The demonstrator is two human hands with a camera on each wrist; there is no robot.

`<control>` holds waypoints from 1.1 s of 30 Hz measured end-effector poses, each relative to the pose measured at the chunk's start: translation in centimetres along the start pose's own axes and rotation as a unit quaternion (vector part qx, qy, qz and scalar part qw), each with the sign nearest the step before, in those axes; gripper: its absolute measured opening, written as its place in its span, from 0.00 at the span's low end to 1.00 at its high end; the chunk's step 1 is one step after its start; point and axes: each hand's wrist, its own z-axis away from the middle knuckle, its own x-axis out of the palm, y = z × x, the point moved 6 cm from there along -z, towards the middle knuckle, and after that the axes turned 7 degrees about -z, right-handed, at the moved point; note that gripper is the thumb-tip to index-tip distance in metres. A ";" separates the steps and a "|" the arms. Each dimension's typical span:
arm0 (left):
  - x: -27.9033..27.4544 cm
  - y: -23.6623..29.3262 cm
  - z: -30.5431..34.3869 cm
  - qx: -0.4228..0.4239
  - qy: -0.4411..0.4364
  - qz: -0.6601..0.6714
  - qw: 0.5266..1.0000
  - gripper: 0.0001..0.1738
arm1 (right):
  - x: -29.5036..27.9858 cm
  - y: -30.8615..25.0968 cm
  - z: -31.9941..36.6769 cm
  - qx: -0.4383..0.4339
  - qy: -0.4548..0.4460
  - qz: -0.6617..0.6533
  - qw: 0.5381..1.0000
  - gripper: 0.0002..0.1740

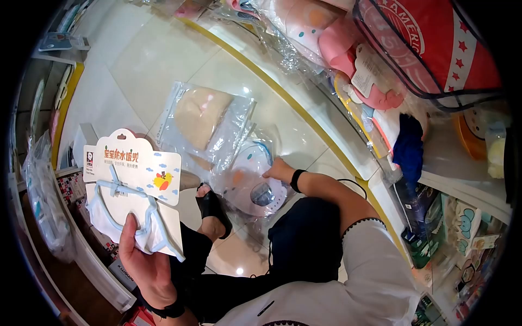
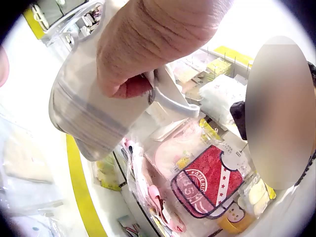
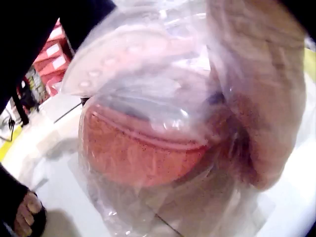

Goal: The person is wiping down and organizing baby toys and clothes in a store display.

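Observation:
My left hand (image 1: 147,269) holds a carded baby bib (image 1: 104,214), its thumb over the front. The bib is white with pale blue trim, and its printed header card (image 1: 130,160) faces up. From the left wrist view, the thumb and fingers of the left hand (image 2: 158,42) pinch the bib's fabric (image 2: 94,98). Low over the floor, my right hand (image 1: 281,171) grips the edge of a plastic-bagged baby bib (image 1: 244,198). Close up in the right wrist view, that bagged bib has an orange-red pocket (image 3: 143,155) and a pale strap with raised buttons (image 3: 106,64).
A bag with a beige item (image 1: 204,114) lies on the tiled floor beside the bagged bib. Yellow-edged shelves curve along the right, bearing a red bib (image 1: 443,46) and pink bibs. Another display unit (image 1: 92,261) stands at left. A sandalled foot (image 1: 212,214) is between.

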 end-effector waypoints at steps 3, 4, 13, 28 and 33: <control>0.4 0.4 0.6 0.007 0.004 0.011 1.000 0.21 | 1.7 2.1 -1.1 -0.131 -0.091 -0.127 0.979 0.26; 0.3 0.4 0.7 0.000 -0.006 0.017 1.000 0.22 | 1.2 1.7 0.4 -0.038 -0.098 -0.218 0.970 0.24; 1.3 1.1 0.4 -0.004 -0.047 0.054 0.997 0.21 | -7.0 -0.4 9.9 -0.117 -0.020 -0.219 0.969 0.19; 2.9 -7.7 -11.1 -0.108 -0.114 -0.055 0.986 0.19 | -19.3 -5.8 20.1 -0.224 0.206 0.090 0.948 0.23; 4.7 -6.7 -11.3 0.017 -0.137 -0.398 0.907 0.29 | -21.0 -7.1 22.5 -0.213 0.205 0.131 0.946 0.28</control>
